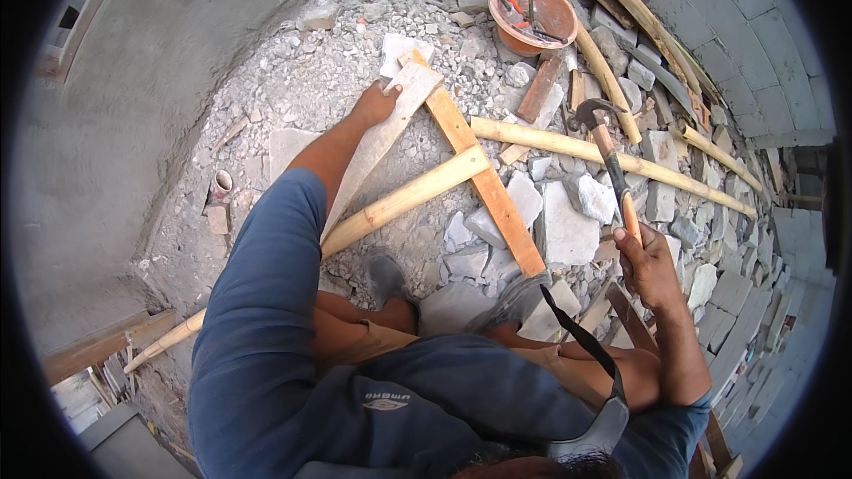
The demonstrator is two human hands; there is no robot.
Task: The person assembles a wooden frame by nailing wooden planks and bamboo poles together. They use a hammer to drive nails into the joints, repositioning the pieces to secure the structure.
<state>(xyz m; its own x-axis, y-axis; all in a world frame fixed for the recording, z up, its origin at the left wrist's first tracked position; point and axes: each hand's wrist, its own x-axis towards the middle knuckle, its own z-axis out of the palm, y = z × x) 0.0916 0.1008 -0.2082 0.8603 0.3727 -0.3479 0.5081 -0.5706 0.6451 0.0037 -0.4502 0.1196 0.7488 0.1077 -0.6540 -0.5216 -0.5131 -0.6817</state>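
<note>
My left hand is closed around a pale grey board, near its far end. That end lies over the top of an orange-brown wooden plank. A round bamboo pole meets the plank at about its middle, where its tip rests on the wood. In my right hand I hold a hammer by its handle, with the dark curved head raised at the far end, away from the board. Dark wrapping covers part of the handle. Whether a nail sits under my left fingers cannot be seen.
Broken blocks and rubble cover the ground around my feet. An orange bucket with hand tools stands at the far right. Another bamboo pole crosses the rubble below the hammer head. Rendered wall rises at left, block wall at right.
</note>
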